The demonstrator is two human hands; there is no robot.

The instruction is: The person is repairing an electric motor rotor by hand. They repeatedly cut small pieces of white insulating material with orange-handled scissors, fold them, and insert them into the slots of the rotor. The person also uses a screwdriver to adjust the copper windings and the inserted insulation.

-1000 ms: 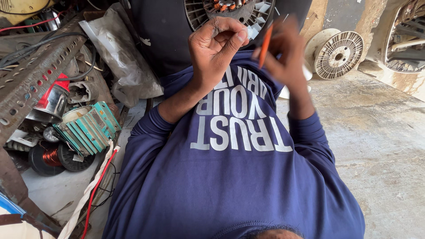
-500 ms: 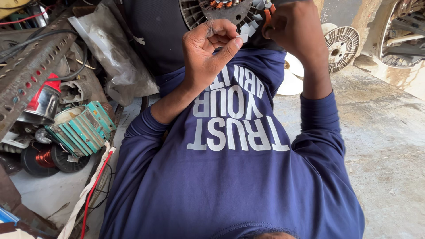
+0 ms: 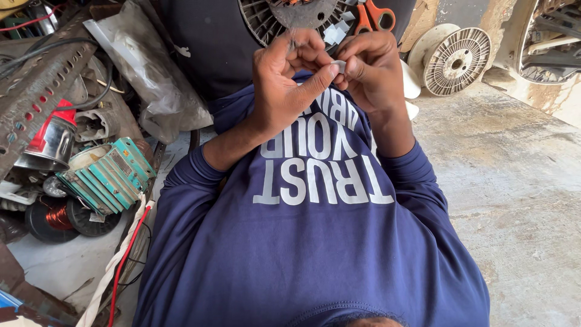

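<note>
My left hand [image 3: 284, 75] and my right hand [image 3: 372, 69] meet in front of my chest, over my dark blue shirt. Between their fingertips they pinch a small pale grey slip of paper-like material [image 3: 339, 65]. Just beyond the hands lies a round motor stator [image 3: 290, 15] with radial slots, and several similar pale slips sit on it. Orange-handled scissors [image 3: 375, 15] rest beside the stator, just past my right hand.
Left of me is a pile of scrap: a perforated metal bracket [image 3: 36, 91], a teal finned block [image 3: 106, 175], a copper wire spool [image 3: 57, 218], a grey plastic bag [image 3: 145, 79]. A white slotted disc [image 3: 454, 57] stands on the concrete floor [image 3: 520, 200] at right.
The right hand held an orange-handled tool raised a second ago; it went to the stator and came back without it. Both hands now pinch the small slip together.
</note>
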